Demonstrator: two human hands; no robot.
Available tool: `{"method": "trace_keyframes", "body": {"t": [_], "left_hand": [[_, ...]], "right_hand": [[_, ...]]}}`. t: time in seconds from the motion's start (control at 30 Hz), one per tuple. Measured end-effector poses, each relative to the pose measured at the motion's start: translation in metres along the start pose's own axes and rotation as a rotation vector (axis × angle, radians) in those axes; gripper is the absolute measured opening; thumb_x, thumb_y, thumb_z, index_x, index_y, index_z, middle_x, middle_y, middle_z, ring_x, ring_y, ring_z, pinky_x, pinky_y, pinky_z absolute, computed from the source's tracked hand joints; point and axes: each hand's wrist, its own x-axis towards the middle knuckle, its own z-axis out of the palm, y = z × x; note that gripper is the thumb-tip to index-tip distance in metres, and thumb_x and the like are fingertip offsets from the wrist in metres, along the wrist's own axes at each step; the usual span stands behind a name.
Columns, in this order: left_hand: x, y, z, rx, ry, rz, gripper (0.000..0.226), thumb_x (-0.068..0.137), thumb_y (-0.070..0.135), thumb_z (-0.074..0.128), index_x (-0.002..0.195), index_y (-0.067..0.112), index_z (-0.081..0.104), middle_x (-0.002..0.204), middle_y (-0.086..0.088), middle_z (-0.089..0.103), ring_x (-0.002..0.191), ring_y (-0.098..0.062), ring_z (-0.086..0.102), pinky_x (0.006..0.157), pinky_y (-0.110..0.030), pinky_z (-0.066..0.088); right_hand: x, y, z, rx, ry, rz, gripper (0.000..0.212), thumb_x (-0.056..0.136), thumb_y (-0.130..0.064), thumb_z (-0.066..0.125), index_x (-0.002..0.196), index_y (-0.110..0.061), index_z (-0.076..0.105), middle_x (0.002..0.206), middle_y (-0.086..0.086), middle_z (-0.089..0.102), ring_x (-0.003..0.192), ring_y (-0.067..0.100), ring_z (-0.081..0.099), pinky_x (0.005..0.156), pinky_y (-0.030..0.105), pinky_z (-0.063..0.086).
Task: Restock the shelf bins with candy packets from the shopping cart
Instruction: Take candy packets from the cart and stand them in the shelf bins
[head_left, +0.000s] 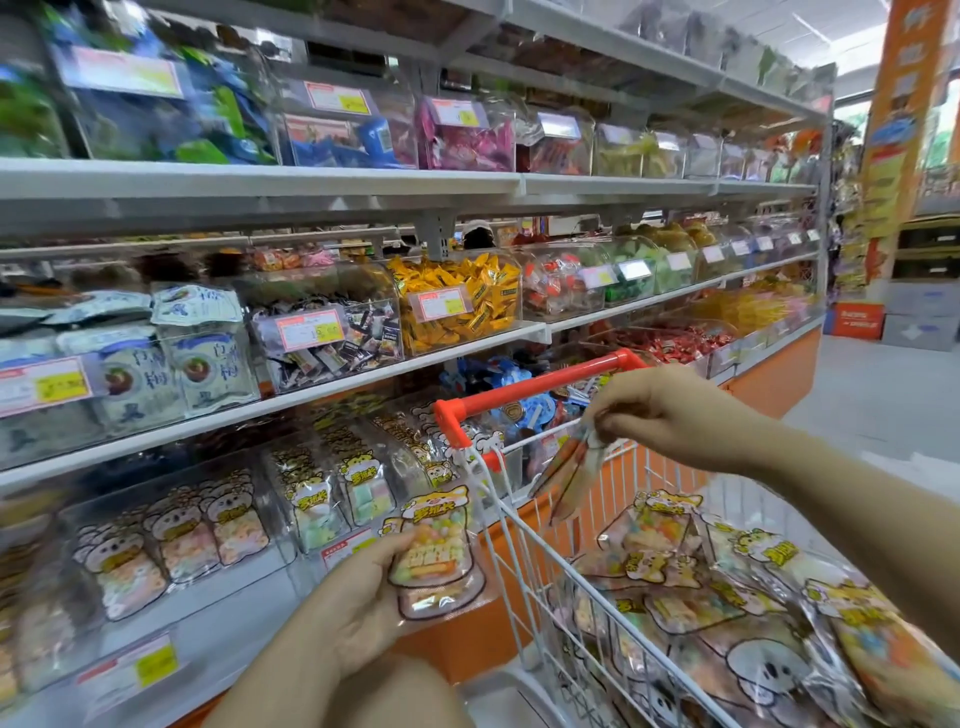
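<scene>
left hand (358, 613) grips a candy packet (434, 564); right hand (670, 415) pinches blurred packets (571, 475) over the cropped cart (535, 387).

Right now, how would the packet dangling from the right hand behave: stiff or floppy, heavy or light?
Probably floppy: the packet hangs limp below the right hand. Likely light, since a fingertip pinch at its top holds it. Its glossy film may be slippery.
</scene>
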Motion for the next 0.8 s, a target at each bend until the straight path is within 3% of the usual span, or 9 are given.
{"method": "trace_keyframes", "body": {"t": [0.1,0.2,0.27,0.33,0.43,0.53,0.63,0.7,0.8], "left_hand": [[-0.016,0.004,-0.008,0.009,-0.021,-0.008,0.035,0.101,0.017,0.049,0.123,-0.008,0.060,0.105,-0.030,0.070,0.081,-0.039,0.073,0.065,-0.056,0.060],[-0.035,0.007,-0.030,0.031,-0.085,-0.004,0.043,0.101,0.024,0.049,0.127,-0.008,0.061,0.121,-0.032,0.064,0.103,-0.043,0.066,0.093,-0.063,0.050],[-0.048,0.008,-0.047,0.050,-0.140,-0.054,0.047,0.097,0.034,0.052,0.118,-0.004,0.070,0.124,-0.031,0.063,0.104,-0.043,0.067,0.103,-0.065,0.041],[-0.062,0.010,-0.073,0.059,-0.124,-0.053,0.047,0.093,0.039,0.056,0.113,0.000,0.074,0.124,-0.029,0.064,0.108,-0.044,0.066,0.104,-0.065,0.041],[-0.082,0.013,-0.113,0.021,-0.043,-0.001,0.047,0.096,0.038,0.053,0.107,-0.001,0.076,0.118,-0.026,0.068,0.096,-0.039,0.071,0.087,-0.056,0.055],[-0.102,0.016,-0.147,-0.007,-0.016,0.070,0.049,0.089,0.044,0.055,0.111,0.005,0.076,0.122,-0.023,0.067,0.108,-0.037,0.067,0.106,-0.061,0.041],[-0.114,0.010,-0.177,-0.034,-0.004,0.059,0.061,0.092,0.055,0.050,0.127,0.008,0.067,0.131,-0.024,0.061,0.109,-0.042,0.065,0.091,-0.057,0.053],[-0.120,0.004,-0.191,-0.072,0.003,0.059,0.061,0.086,0.047,0.058,0.129,0.004,0.065,0.124,-0.024,0.064,0.099,-0.038,0.069,0.082,-0.052,0.058],[-0.125,-0.001,-0.208,-0.137,0.035,0.116,0.049,0.073,0.020,0.070,0.116,-0.003,0.071,0.113,-0.026,0.070,0.090,-0.034,0.073,0.091,-0.051,0.055]], "right_hand": [[0.008,-0.045,0.009,0.250,-0.074,-0.040,0.024,0.090,-0.008,0.061,0.089,-0.025,0.077,0.081,-0.008,0.075,0.071,0.012,0.069,0.067,0.035,0.058],[0.021,-0.085,0.037,0.445,-0.180,-0.090,0.030,0.086,0.000,0.058,0.084,-0.023,0.077,0.086,-0.001,0.075,0.076,0.017,0.068,0.064,0.025,0.053],[0.032,-0.099,0.058,0.514,-0.240,-0.126,0.033,0.083,-0.004,0.056,0.082,-0.029,0.077,0.094,0.011,0.073,0.086,0.035,0.067,0.067,0.042,0.055],[0.047,-0.116,0.084,0.588,-0.297,-0.153,0.030,0.075,-0.014,0.054,0.078,-0.033,0.077,0.096,0.015,0.072,0.089,0.042,0.063,0.070,0.051,0.049],[0.068,-0.142,0.120,0.734,-0.326,-0.186,0.029,0.062,-0.016,0.053,0.070,-0.030,0.077,0.093,0.005,0.075,0.094,0.043,0.063,0.080,0.050,0.049],[0.085,-0.167,0.154,0.849,-0.410,-0.155,0.032,0.057,-0.008,0.050,0.066,-0.024,0.076,0.091,-0.001,0.075,0.089,0.030,0.064,0.076,0.035,0.046],[0.094,-0.191,0.190,0.854,-0.461,-0.138,0.034,0.058,-0.004,0.047,0.063,-0.023,0.074,0.090,-0.003,0.076,0.092,0.027,0.066,0.078,0.025,0.047],[0.098,-0.205,0.216,0.851,-0.482,-0.137,0.039,0.059,-0.004,0.045,0.062,-0.029,0.076,0.090,-0.006,0.076,0.098,0.027,0.067,0.085,0.031,0.048],[0.106,-0.227,0.245,0.849,-0.528,-0.125,0.041,0.065,-0.004,0.049,0.061,-0.034,0.075,0.092,-0.011,0.076,0.100,0.007,0.069,0.085,0.026,0.053]]}}
